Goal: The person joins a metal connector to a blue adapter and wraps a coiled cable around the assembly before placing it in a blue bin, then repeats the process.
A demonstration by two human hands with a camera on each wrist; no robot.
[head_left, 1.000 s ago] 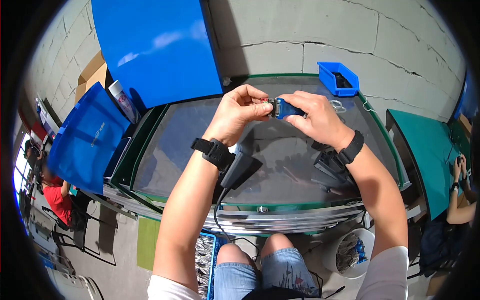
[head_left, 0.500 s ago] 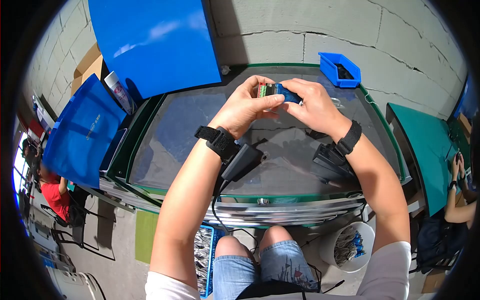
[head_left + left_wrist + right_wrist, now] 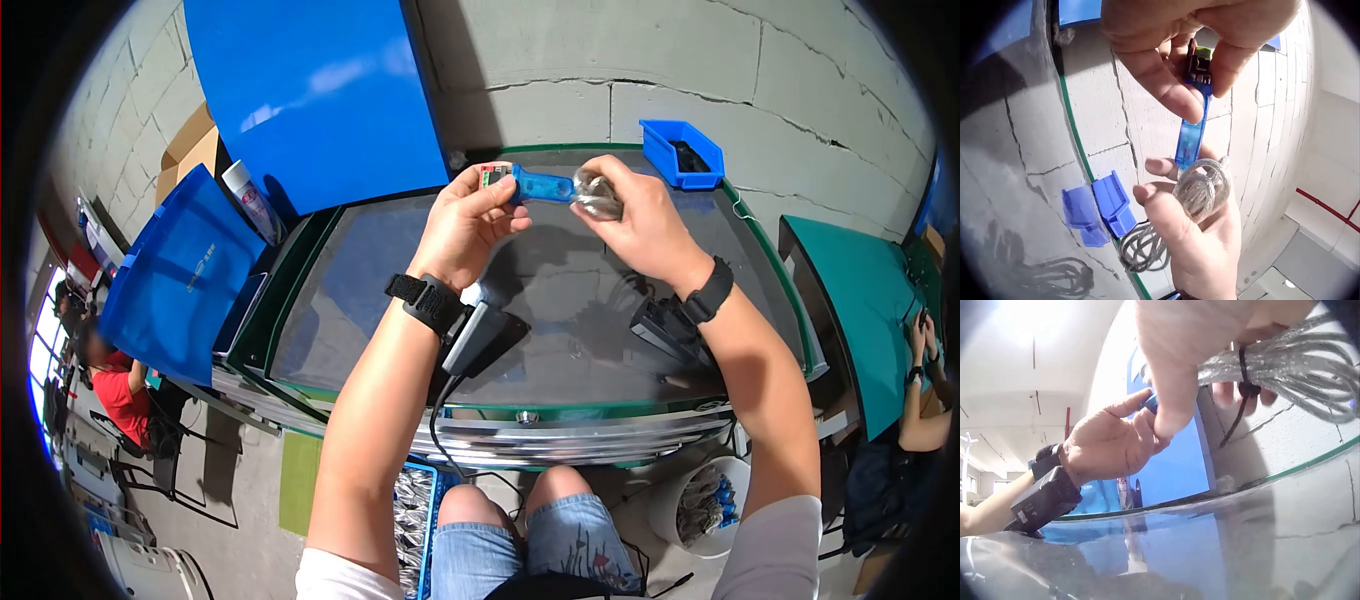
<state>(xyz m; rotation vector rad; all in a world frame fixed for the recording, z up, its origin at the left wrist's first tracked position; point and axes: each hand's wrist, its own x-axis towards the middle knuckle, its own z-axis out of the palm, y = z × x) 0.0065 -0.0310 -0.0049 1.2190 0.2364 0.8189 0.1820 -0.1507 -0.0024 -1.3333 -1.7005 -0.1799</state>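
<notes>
Over the glass-topped table, a translucent blue cable adapter (image 3: 545, 187) is stretched between the two hands. My left hand (image 3: 458, 228) pinches its left end, beside a small terminal block (image 3: 493, 175) with green and red parts. At the other end, my right hand (image 3: 648, 225) grips a coiled clear-grey cable (image 3: 598, 196). In the left wrist view, the adapter's blue shell (image 3: 1190, 137) runs down to the cable coil (image 3: 1200, 190). A black tie (image 3: 1244, 378) binds the coil in the right wrist view.
At the table's back right stands a blue bin (image 3: 682, 155) with dark items inside. A spray can (image 3: 254, 203) and tall blue panel (image 3: 320, 90) are at left. Below the table are a white bucket (image 3: 735, 545) of cables and a blue crate (image 3: 437, 510).
My right hand has shifted from the blue adapter to the coiled cable, uncovering the blue shell. The adapter has moved left with my left hand, which keeps hold near the terminal block.
</notes>
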